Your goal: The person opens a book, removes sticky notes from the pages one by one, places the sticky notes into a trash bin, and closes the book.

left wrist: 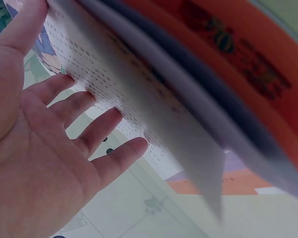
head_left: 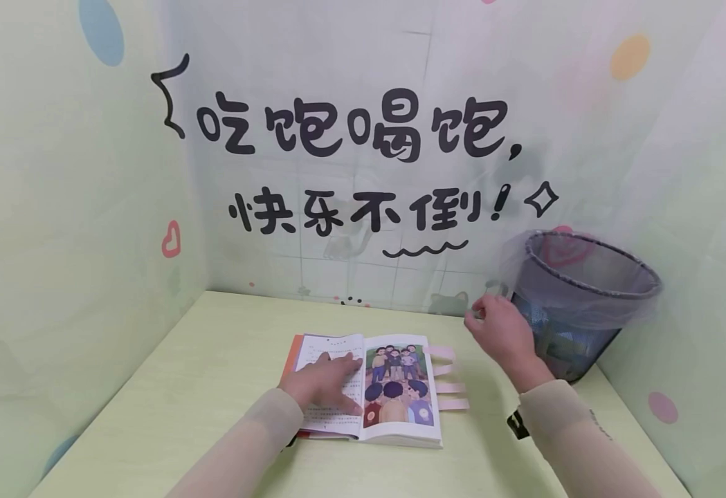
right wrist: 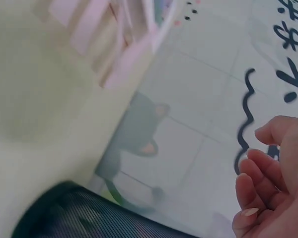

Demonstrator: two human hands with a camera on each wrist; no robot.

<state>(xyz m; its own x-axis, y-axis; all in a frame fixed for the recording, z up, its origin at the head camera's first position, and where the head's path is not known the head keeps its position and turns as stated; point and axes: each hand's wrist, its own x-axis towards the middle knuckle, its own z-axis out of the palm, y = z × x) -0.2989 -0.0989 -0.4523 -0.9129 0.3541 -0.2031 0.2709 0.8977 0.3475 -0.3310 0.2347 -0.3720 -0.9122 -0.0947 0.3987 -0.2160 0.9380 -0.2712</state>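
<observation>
An open book lies on the table, with printed text on its left page and a colour picture of several people on its right page. Pink sticky tabs stick out from its right edge. My left hand lies spread over the left page, and the left wrist view shows its fingers extended against the printed text. To the right of the book, my right hand is raised beside the wastebasket. Its fingers hang loosely curled with nothing between them in the right wrist view.
The mesh wastebasket, lined with a clear plastic bag, stands at the table's back right corner with some things inside. Printed cloth walls with black lettering close off the back and sides of the pale table.
</observation>
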